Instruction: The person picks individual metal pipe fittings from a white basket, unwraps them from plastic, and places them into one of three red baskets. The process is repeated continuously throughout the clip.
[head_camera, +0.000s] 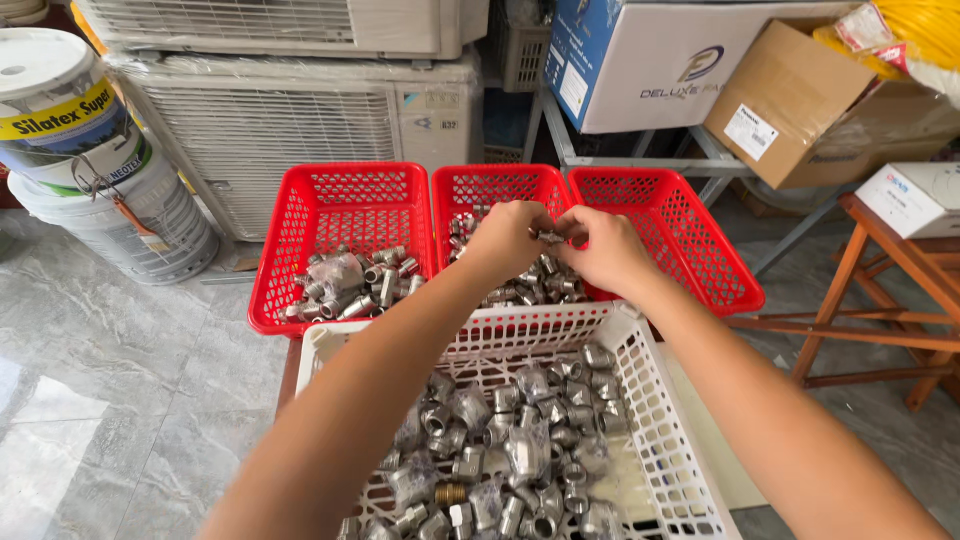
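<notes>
Over middle red basket | fitting between both hands' fingertips (pinched)

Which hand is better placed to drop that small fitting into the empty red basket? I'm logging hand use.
Probably the right hand: it pinches the fitting with the left hand and lies nearest the empty red basket.

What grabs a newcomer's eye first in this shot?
Three bright red baskets in a row at mid-frame, two holding metal pipe fittings. Over the middle one, the left hand and right hand meet on one small fitting. Nearer the camera, a white basket holds a pile of similar fittings, some bagged.
</notes>
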